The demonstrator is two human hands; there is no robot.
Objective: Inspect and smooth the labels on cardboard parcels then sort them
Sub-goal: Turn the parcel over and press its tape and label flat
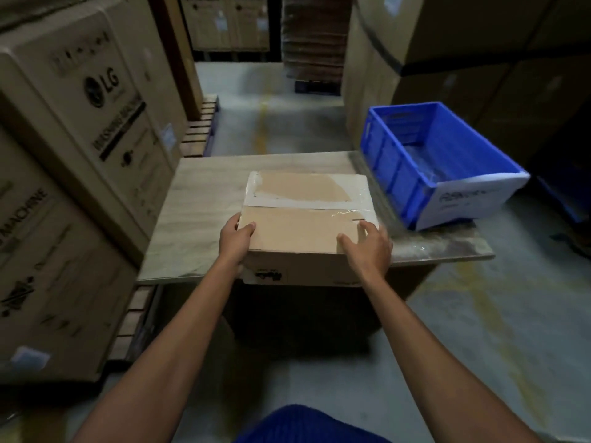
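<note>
left hand, right hand, both in curled grip on parcel corners, blue crate beside, stacked cartons left

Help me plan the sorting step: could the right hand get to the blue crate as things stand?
Probably yes: the right hand holds the parcel, and nothing stands between it and the blue crate just beside it.

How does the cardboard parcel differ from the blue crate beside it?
The parcel is brown cardboard, closed and taped; the blue crate is plastic, open on top. The left hand and right hand hold the parcel; nobody touches the crate. Both sit on the wooden table.
</note>
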